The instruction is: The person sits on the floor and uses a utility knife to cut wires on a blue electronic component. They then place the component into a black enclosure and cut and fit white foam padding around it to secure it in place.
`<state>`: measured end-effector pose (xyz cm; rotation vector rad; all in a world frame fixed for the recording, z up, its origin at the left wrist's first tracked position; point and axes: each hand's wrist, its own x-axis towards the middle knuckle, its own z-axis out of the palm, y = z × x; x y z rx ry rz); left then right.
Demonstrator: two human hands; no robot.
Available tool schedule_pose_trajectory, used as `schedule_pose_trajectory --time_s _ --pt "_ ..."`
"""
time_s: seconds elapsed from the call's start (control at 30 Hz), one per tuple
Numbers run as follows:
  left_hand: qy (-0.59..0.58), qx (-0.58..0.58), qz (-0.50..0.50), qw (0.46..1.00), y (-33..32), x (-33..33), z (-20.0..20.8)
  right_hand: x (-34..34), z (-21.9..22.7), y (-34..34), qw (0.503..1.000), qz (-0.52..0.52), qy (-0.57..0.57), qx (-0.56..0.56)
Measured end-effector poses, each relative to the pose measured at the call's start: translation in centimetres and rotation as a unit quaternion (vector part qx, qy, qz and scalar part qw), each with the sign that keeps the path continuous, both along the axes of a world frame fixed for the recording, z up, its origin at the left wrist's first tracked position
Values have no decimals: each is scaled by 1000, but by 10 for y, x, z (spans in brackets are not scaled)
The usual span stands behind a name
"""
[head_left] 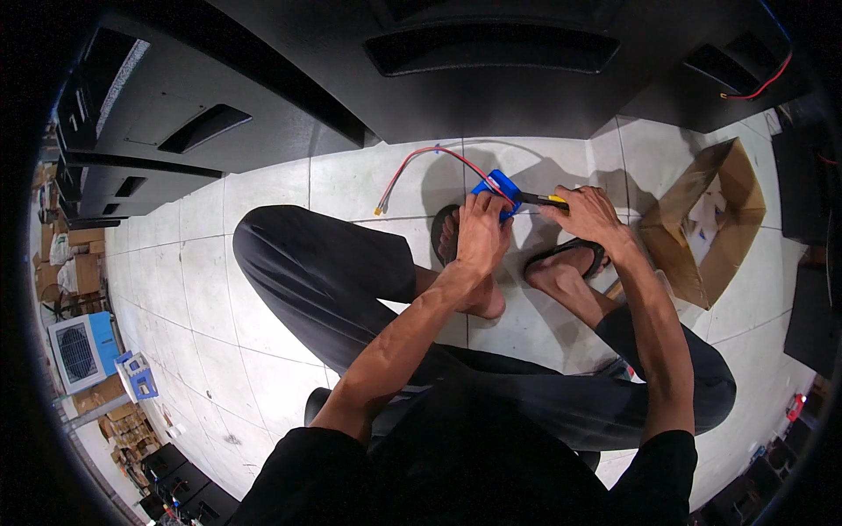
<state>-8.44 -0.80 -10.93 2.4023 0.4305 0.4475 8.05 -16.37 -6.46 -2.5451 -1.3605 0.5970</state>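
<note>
My left hand (482, 230) is closed on a blue shrink-wrapped battery pack (497, 181), pressing it from the near side over the floor between my feet. A red-and-black wire lead (417, 154) arcs from the pack to the left and ends in a small yellow connector (379, 210). My right hand (586, 213) grips a slim hand tool (533, 199) with black and yellow parts, which looks like a utility knife. The tool's far end meets the right side of the pack. My fingers hide part of both things.
Large black cabinets (491, 96) with recessed handles stand in front. An open cardboard box (682, 250) with pale scraps inside sits at the right. Another red wire (772, 81) hangs at the far right cabinet. A blue-and-white stool (136, 377) and cartons are at the left.
</note>
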Motion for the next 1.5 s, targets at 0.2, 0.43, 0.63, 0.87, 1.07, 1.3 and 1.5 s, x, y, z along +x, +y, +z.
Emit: schedule_pose_trajectory --time_s 0.2,0.43,0.63,0.87,1.07,1.3,1.5 --pt "-28 47 16 998 -3 0 14 5 -4 4 999 8 -35 2" --pt "0 132 71 989 -14 4 20 2 -4 4 1000 -18 -14 0" --pt "0 74 114 991 -22 9 10 -4 -6 1 1000 -24 -17 0" --pt "-39 47 99 993 -21 8 2 0 -4 3 999 -25 -17 14" --pt "-58 35 87 994 -20 6 -2 2 -6 6 1000 -8 -7 4" --pt "-74 31 82 993 -21 4 -7 3 -8 4 1000 -7 -1 -6" --pt "-71 32 75 994 -21 6 -6 1 -6 0 1000 -6 -13 1"
